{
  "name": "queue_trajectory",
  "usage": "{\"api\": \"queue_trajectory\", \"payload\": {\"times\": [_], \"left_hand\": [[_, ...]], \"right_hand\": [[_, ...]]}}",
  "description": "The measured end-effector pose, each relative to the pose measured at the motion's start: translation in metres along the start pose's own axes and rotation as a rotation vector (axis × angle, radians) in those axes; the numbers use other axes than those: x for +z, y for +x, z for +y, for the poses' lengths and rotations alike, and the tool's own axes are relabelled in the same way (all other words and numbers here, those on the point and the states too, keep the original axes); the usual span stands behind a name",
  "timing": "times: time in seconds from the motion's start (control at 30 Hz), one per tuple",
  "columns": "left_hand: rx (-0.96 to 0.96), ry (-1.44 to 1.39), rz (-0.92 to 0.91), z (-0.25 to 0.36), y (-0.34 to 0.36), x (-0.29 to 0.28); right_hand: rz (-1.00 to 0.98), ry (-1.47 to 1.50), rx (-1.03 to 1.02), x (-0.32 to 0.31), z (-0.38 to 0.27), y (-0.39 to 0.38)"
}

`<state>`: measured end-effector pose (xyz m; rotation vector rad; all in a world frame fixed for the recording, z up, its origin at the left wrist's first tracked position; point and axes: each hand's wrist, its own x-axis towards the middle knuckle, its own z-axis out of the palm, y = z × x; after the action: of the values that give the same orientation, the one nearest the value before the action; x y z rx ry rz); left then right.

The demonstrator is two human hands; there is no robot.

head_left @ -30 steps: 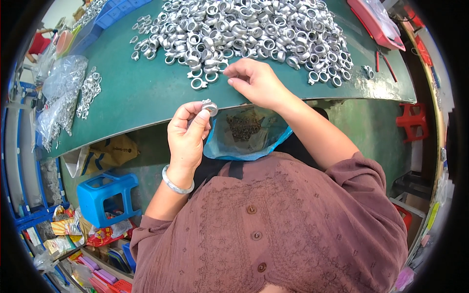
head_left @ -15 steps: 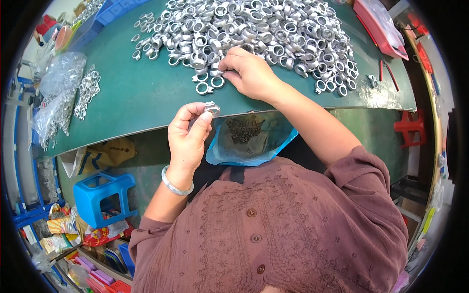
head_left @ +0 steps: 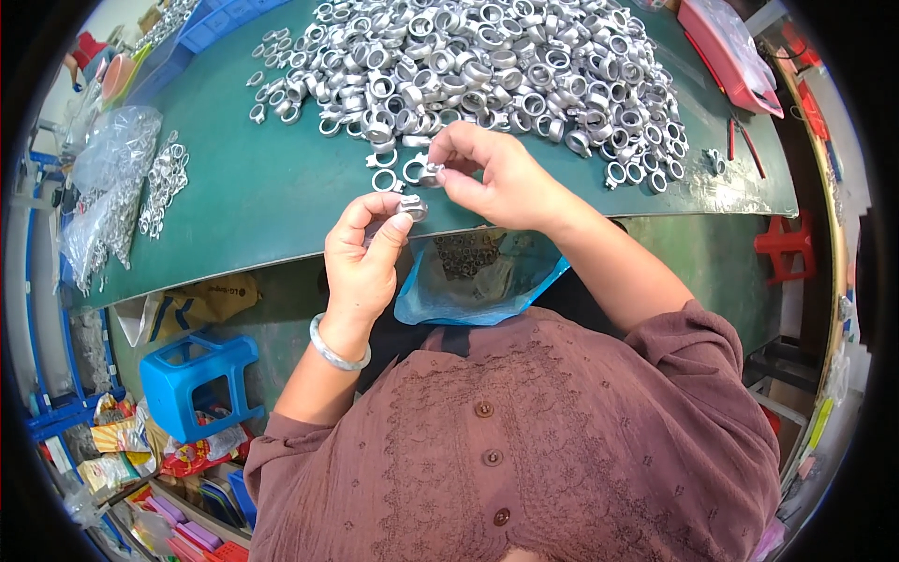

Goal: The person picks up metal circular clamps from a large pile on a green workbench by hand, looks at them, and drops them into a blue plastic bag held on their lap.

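My left hand [head_left: 363, 253] is closed, pinching a silver metal ring [head_left: 412, 208] with a small lug between thumb and fingertips, just over the table's near edge. A second silver ring [head_left: 431, 176] sits in the pinch of my right hand [head_left: 501, 178], slightly farther away and to the right. Several loose rings [head_left: 385, 180] lie on the green table [head_left: 234, 187] beside my right fingertips. Beyond them a large heap of the same silver rings [head_left: 487, 70] covers the far middle. Below my hands, an open blue bag [head_left: 412, 307] holds darker-looking rings [head_left: 465, 258].
At the left lie a clear plastic bag [head_left: 117, 150] of small metal parts and a loose pile of them [head_left: 164, 187]. A pink tray [head_left: 726, 56] and a red-handled tool [head_left: 752, 150] lie at the right. A blue stool [head_left: 201, 389] stands lower left, a red stool [head_left: 787, 248] right.
My right hand has drawn back from the heap's near edge toward me, and a ring now shows in its fingers. The left hand, still holding its ring, has barely moved.
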<state>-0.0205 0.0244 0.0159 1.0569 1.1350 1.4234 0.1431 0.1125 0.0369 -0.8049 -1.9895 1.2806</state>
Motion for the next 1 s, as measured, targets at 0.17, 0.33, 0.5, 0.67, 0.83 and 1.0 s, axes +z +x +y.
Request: {"api": "queue_trajectory", "payload": {"times": [0.17, 0.33, 0.5, 0.67, 0.83, 1.0], "left_hand": [[-0.010, 0.016, -0.007, -0.002, 0.002, 0.002], [-0.023, 0.061, -0.002, -0.002, 0.003, 0.004], [-0.028, 0.140, -0.026, -0.001, 0.003, 0.005], [-0.036, 0.154, -0.030, -0.001, 0.003, 0.007], [-0.019, 0.206, -0.030, -0.002, 0.003, 0.007], [-0.017, 0.189, -0.034, -0.002, 0.005, 0.008]], "right_hand": [[-0.063, 0.215, 0.030, 0.005, 0.013, -0.007], [-0.038, 0.333, 0.023, 0.008, 0.018, -0.008], [-0.080, 0.388, 0.045, 0.005, 0.021, -0.009], [-0.141, 0.439, 0.067, 0.002, 0.023, -0.010], [-0.152, 0.448, 0.070, 0.000, 0.024, -0.010], [-0.147, 0.413, 0.072, 0.000, 0.023, -0.010]]}}
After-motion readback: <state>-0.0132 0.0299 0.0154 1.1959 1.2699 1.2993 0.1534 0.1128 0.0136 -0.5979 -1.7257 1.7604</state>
